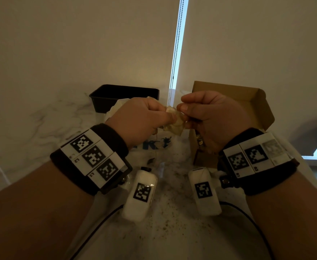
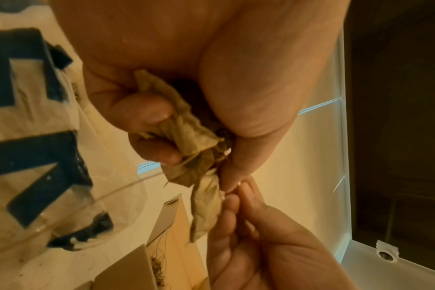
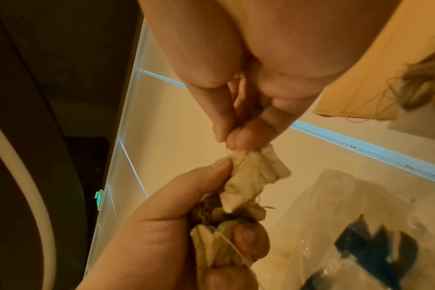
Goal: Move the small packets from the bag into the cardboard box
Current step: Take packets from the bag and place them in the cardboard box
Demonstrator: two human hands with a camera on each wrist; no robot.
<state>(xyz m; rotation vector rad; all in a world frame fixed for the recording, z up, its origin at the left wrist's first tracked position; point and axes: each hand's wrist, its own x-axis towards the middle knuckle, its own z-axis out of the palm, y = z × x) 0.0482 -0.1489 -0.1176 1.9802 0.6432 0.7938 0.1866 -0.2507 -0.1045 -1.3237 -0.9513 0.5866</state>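
Above the table, my left hand [image 1: 153, 115] grips a bundle of crumpled beige small packets [image 1: 174, 122] with thin strings. My right hand [image 1: 187, 109] pinches the top edge of one packet [image 3: 251, 172] and its thread between thumb and fingertip. The left wrist view shows that packet [image 2: 206, 206] hanging out of the bundle [image 2: 191, 137] toward the right fingertips [image 2: 238, 196]. The open cardboard box [image 1: 247, 102] stands just right of the hands, with packets and loose strings inside [image 3: 422, 88]. The clear plastic bag [image 1: 153, 147] with blue print lies flat under the hands.
A black plastic tray [image 1: 123, 94] stands at the back left against the wall. A blind's bead chain [image 1: 176, 53] hangs behind the hands. The marble table [image 1: 50, 119] carries dark crumbs near its front. Cables run from the wrist cameras [image 1: 140, 194] toward me.
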